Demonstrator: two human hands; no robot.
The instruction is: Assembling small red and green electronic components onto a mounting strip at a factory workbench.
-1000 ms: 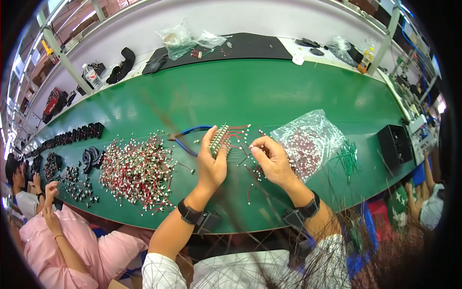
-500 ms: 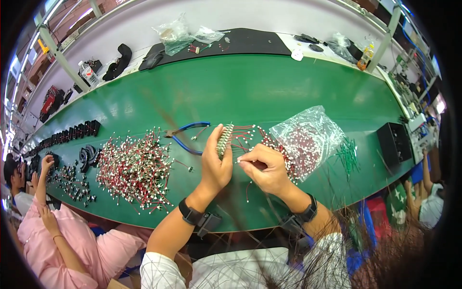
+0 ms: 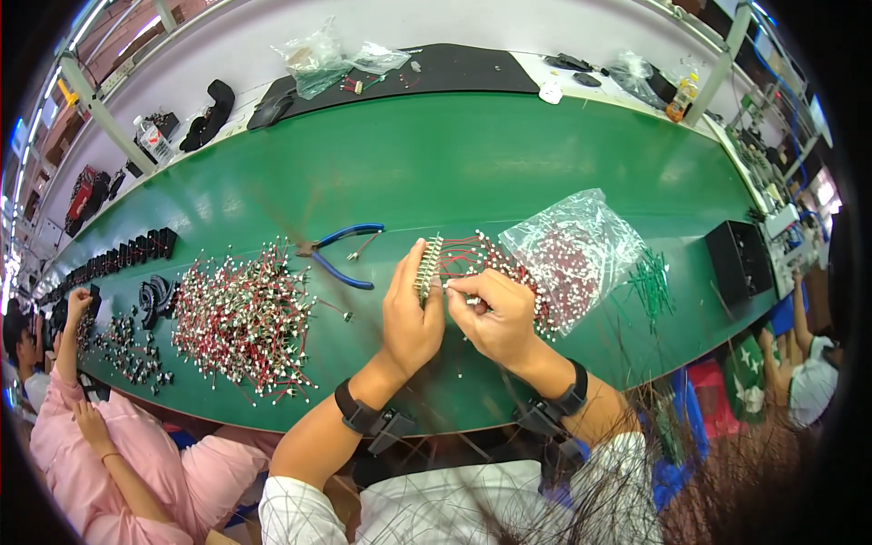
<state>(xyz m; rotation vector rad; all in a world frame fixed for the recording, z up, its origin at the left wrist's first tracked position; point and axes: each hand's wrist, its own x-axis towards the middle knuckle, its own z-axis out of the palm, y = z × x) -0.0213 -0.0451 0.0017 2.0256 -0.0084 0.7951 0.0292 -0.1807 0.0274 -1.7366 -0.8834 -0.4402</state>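
Note:
My left hand (image 3: 409, 313) holds a row of small pale metal-pinned parts (image 3: 428, 265) upright between thumb and fingers. Red wires (image 3: 463, 243) run from this row toward the right. Close beside it, my right hand (image 3: 498, 313) is closed in a pinch on a small white connector (image 3: 446, 284), near the lower end of the row. Whether the connector touches the row is hard to see. Behind the right hand lie red wires with white ends, partly under a clear plastic bag (image 3: 577, 245).
Left of my hands is a heap of red-wired connectors (image 3: 241, 318), with blue-handled pliers (image 3: 320, 254) nearby. Green strips (image 3: 649, 282) and a black box (image 3: 738, 262) are at right. A co-worker in pink (image 3: 136, 463) sits at left, near small black parts (image 3: 136, 345).
My right hand has brought the white connector slightly up and closer to the row in my left hand. The whole view has shifted a little.

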